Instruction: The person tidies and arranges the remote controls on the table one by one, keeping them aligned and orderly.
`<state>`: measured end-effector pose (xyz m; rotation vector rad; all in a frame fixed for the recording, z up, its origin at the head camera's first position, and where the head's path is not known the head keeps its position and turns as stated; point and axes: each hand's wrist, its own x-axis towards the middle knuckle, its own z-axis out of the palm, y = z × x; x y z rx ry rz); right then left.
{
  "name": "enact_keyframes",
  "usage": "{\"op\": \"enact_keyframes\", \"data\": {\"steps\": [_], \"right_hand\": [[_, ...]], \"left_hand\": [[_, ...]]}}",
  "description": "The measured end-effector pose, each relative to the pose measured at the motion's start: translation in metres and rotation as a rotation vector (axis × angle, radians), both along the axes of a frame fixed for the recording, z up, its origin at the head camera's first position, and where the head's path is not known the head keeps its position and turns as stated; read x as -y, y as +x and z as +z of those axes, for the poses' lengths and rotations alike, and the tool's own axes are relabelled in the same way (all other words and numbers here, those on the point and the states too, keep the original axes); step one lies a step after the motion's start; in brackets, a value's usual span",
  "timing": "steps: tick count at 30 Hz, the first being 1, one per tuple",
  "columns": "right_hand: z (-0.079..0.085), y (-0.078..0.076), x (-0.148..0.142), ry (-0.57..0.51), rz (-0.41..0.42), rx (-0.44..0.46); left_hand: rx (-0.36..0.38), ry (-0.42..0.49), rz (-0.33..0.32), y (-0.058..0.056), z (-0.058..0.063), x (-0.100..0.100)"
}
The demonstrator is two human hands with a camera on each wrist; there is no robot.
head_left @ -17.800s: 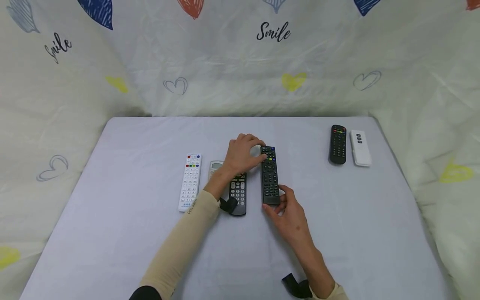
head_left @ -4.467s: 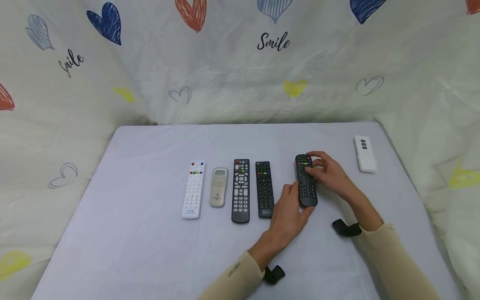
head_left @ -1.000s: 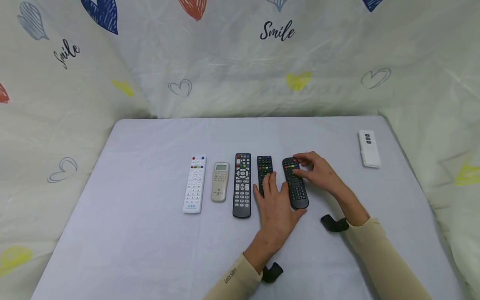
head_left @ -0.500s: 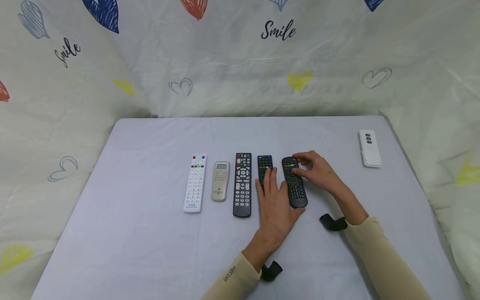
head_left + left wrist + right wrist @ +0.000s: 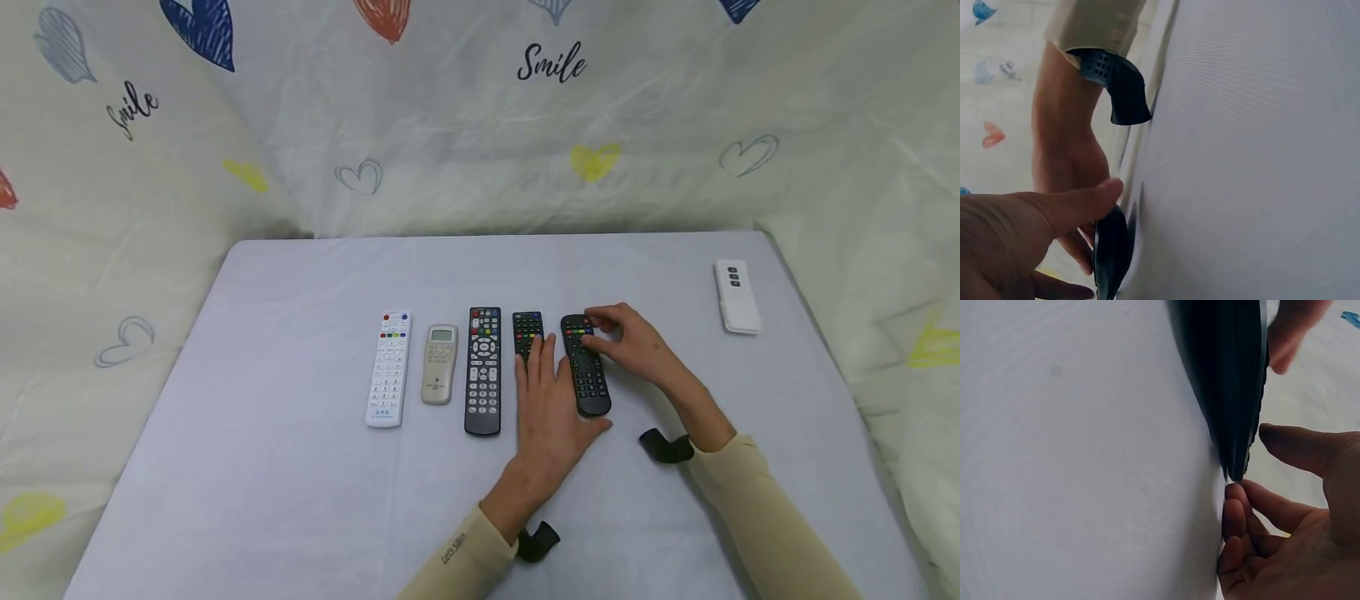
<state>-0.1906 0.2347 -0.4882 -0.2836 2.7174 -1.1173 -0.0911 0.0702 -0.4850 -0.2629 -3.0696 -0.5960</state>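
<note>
A black rounded remote control (image 5: 587,371) lies on the white-covered table at the right end of a row, its top leaning slightly left. My right hand (image 5: 637,346) holds its upper end, thumb by the buttons and bent fingers at the top edge. My left hand (image 5: 551,429) has its fingers extended over the lower part of a flat black remote (image 5: 527,323), hiding it, with the thumb at the rounded remote's bottom end. The left wrist view shows that thumb beside the rounded remote's end (image 5: 1110,253); the right wrist view shows its side (image 5: 1229,381) close up.
Left of the hands lie a long dark-grey remote (image 5: 483,375), a small beige remote with a display (image 5: 438,367) and a white remote (image 5: 388,371). A white remote with three dark buttons (image 5: 737,296) lies at the table's back right. Printed fabric hangs behind.
The rounded black remote has come left from the back right to beside the flat black one, placed earlier. Lately its lower end shifted slightly left, and my left fingers slid a little farther up.
</note>
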Motion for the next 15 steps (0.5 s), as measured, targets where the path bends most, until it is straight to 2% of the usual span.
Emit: {"op": "enact_keyframes", "data": {"steps": [4,8,15], "right_hand": [[0.001,0.002,-0.001,-0.027,0.001,-0.008],[0.003,0.006,-0.008,-0.057,-0.004,-0.022],[0.008,0.008,-0.034,-0.071,-0.068,-0.072]], "left_hand": [[-0.048,0.004,-0.029,-0.001,0.000,-0.004],[-0.125,0.049,-0.080,-0.003,-0.001,-0.011],[-0.207,0.104,-0.141,-0.012,-0.001,-0.025]]}}
